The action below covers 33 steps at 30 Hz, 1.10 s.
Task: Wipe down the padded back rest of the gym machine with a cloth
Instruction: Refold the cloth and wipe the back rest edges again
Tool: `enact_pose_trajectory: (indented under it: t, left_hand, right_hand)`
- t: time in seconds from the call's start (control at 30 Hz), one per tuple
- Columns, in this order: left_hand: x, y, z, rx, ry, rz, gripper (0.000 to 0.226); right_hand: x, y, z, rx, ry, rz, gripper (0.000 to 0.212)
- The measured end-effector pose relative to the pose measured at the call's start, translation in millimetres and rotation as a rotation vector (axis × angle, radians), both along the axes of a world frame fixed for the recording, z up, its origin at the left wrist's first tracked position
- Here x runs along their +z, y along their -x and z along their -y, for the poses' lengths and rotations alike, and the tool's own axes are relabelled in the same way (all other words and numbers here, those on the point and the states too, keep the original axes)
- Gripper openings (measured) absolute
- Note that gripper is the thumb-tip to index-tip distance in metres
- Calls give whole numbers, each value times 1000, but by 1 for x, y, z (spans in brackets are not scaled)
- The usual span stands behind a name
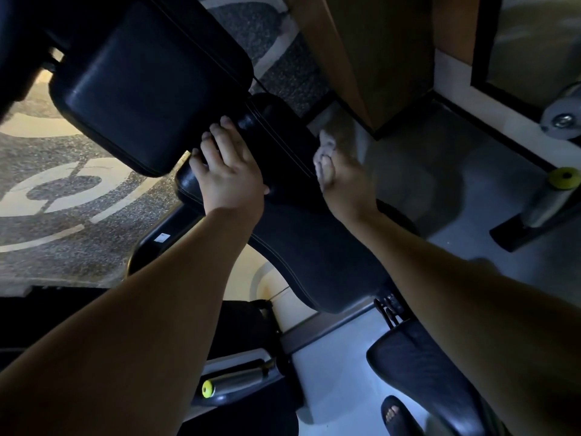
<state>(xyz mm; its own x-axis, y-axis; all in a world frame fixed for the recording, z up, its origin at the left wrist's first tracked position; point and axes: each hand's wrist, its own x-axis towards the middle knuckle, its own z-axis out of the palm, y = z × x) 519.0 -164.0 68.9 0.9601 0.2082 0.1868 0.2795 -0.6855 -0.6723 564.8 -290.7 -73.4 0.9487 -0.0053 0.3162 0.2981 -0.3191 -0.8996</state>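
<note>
Head view looks down on a dim gym floor [47,262] with a rough, speckled top and pale curved shapes painted on it. Over it hangs a big black seat pad [147,86], smooth and shiny, with round corners and a thin stitched line near its edge. Just below it runs the padded back rest [301,247], long, black and soft-looking, with the same stitched line down its side.

Two bare arms reach out from the bottom corners. The left hand [229,171] lies flat and loose on the top end of the back rest, fingers spread, tips touching the near edge of the seat pad. The right hand [342,180] is closed around a pale, crumpled cloth [327,144] and presses it on the right edge of the back rest, near its top end.

At the right edge stands a round metal bar with a yellow cap [564,177]. Another yellow-capped grip [208,388] lies near the bottom. A foot in a dark sandal [396,415] shows at the bottom edge.
</note>
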Motion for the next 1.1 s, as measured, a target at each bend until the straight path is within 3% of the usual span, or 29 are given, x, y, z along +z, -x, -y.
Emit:
enact_pose_trajectory:
  t: [0.13, 0.23, 0.37, 0.6, 0.77, 0.93, 1.0, 1.1]
  left_hand:
    - [-1, 0, 1, -22, 40, 13, 133]
    - [0, -1, -1, -24, 45, 20, 133]
    - [-1, -1, -1, -23, 41, 18, 134]
    - [-1, -1, -1, -17, 21, 37, 135]
    - [-3, -1, -2, -21, 14, 35, 136]
    - [-3, -1, -3, -16, 1, 44, 138]
    - [-3, -1, -3, -7, -5, 38, 139]
    - [-3, 0, -3, -14, -11, 39, 138]
  right_hand:
    - [10, 0, -3, -17, 6, -119, 40]
    - [3, 9, 2, 89, -63, -131, 32]
    - [-40, 18, 18, 7, 23, -458, 36]
    - [-36, 11, 11, 96, -41, -292, 35]
    - [-74, 17, 37, 88, 231, -508, 32]
    - [-64, 20, 30, 87, -41, -510, 34]
    - [-82, 32, 41, 81, -54, -549, 35]
    - [-106, 31, 60, 75, 193, -673, 33]
